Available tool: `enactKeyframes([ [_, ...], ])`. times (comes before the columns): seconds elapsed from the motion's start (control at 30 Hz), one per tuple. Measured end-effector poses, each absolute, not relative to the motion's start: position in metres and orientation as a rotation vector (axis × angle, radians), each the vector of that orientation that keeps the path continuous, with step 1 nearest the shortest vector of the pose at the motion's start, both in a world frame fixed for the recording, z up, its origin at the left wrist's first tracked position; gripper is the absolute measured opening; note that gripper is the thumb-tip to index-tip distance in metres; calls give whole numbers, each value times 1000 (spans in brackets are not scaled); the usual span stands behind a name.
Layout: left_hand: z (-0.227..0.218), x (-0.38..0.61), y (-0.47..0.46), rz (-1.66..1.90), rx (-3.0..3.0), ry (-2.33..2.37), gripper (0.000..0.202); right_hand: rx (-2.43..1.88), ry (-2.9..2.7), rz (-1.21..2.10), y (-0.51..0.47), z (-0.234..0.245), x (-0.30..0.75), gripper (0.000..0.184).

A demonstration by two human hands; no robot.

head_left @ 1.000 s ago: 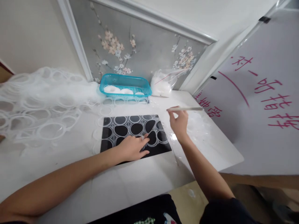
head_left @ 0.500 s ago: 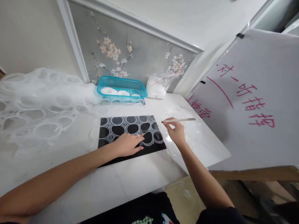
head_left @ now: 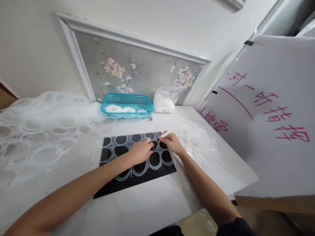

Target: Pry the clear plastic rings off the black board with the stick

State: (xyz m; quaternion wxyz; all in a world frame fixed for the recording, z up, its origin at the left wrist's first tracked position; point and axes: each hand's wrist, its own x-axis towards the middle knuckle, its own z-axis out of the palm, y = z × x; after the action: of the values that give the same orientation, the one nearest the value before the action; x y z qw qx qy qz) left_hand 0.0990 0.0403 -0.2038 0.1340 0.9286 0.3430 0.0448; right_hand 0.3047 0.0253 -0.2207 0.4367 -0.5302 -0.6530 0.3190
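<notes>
A black board lies on the white table, and on it rests a translucent plastic sheet with rows of round cut-outs. My left hand lies on this sheet, fingers bent and apart, its tips pressing near the far right rings. A small white bit shows by its fingers; I cannot make out what it is. Right beside it, my right hand pinches a thin pale stick-like tool. The tool's tip is over the sheet near the board's far right corner, too small to see clearly.
A blue plastic basket with white rings stands at the back, beside a clear bag of white pieces. Ring-patterned plastic sheets pile up at left. Loose clear scraps lie at right, near a whiteboard with red writing.
My right hand has moved left from beside the board onto its far right part, bringing the tool close to my left hand. The left hand's fingers are more bent. The camera view has tilted up.
</notes>
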Motion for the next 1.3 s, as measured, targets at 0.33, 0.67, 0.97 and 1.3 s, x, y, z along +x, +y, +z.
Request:
enactKeyframes([
  [0.33, -209, 96, 66, 310, 2131, 1034, 20, -1326, -1579, 856, 20, -246, 306, 37],
  [0.67, -211, 100, 69, 357, 1799, 990, 25, -1339, -1680, 882, 18, -242, 316, 27],
  [0.97, -203, 94, 68, 387, 1672, 926, 60, -1322, -1672, 862, 21, -241, 313, 25],
  [1.3, -208, 89, 65, 385, 1716, 872, 67, -1276, -1639, 922, 20, -246, 312, 33],
])
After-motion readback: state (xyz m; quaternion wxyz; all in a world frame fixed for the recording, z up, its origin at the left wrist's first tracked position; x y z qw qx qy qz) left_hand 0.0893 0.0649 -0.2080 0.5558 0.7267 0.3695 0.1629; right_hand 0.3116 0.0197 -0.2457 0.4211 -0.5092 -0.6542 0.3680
